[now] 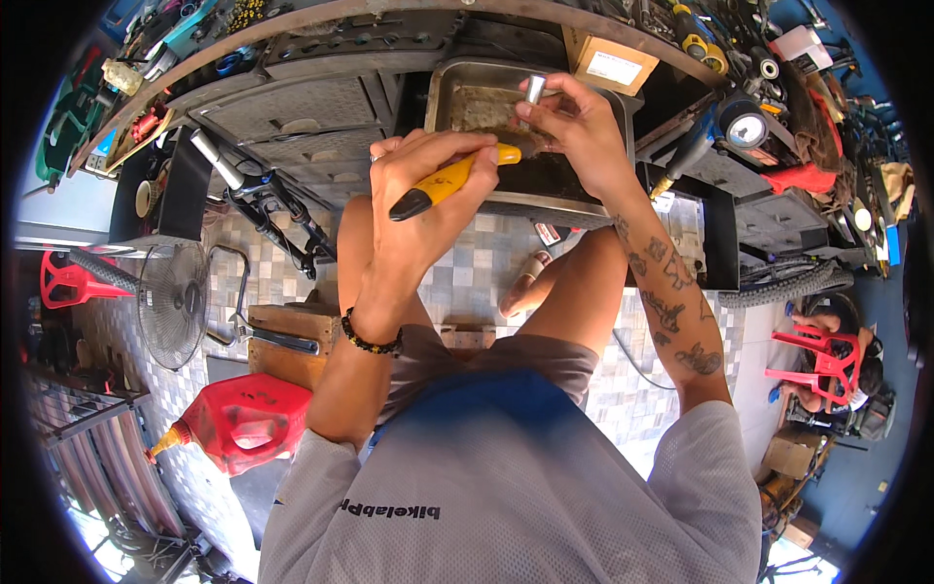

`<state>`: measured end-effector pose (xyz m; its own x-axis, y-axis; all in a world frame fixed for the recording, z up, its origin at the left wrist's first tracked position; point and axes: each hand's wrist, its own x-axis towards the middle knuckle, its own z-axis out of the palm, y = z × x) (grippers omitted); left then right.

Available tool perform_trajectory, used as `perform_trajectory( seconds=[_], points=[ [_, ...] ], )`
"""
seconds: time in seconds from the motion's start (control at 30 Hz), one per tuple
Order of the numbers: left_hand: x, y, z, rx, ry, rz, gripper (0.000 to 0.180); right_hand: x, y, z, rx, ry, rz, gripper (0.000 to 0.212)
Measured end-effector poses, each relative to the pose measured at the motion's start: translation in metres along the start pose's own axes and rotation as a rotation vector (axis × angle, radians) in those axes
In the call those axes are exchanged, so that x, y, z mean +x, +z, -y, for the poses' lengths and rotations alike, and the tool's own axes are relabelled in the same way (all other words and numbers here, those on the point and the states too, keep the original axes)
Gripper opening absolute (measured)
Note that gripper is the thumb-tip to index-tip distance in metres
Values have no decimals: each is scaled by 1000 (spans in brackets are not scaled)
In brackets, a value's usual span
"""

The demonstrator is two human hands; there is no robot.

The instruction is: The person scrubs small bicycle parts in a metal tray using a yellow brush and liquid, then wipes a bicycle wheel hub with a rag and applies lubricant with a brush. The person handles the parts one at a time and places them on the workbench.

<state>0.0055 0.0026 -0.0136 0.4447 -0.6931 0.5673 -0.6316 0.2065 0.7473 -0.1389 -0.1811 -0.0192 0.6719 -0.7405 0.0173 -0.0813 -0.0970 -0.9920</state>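
My left hand point(423, 175) is closed round a yellow-handled tool point(449, 183) with a black butt end. The tool points up and to the right, toward my other hand; its working tip is too blurred to make out. Between the thumb and fingers of my right hand point(582, 127) stands a small silver metal cylinder point(535, 90). Both hands are above a rectangular metal tray point(435, 107), whose inside looks wet and stained brown. The tray lies just beyond my knees.
A cardboard box point(611, 66) sits behind the tray, under a tool-strewn bench. At left are a bicycle suspension fork point(268, 195), a fan point(175, 297), a wooden box point(282, 341) and a red jerrycan point(243, 423). Toward the right, another person is by a red chair point(822, 365).
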Motion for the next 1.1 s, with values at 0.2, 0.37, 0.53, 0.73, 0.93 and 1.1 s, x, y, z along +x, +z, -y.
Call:
perform_trajectory(
  seconds=[0.2,0.37,0.53,0.73,0.93,1.1],
  points=[
    [4,-4,4,37,23,93,13,1,-2,0,81,33,34,31],
    [5,-7,5,47,-24,40,12,-1,-2,-1,133,38,78,35],
    [7,-10,10,218,40,93,13,-2,-5,-1,132,47,49,34],
    [16,-7,15,448,178,164,20,-3,-11,1,147,90,54,36],
    [17,1,9,90,10,165,20,-5,-11,5,79,68,91,38],
    [15,0,12,52,-54,122,18,-6,-10,8,149,51,92,38]
  ],
)
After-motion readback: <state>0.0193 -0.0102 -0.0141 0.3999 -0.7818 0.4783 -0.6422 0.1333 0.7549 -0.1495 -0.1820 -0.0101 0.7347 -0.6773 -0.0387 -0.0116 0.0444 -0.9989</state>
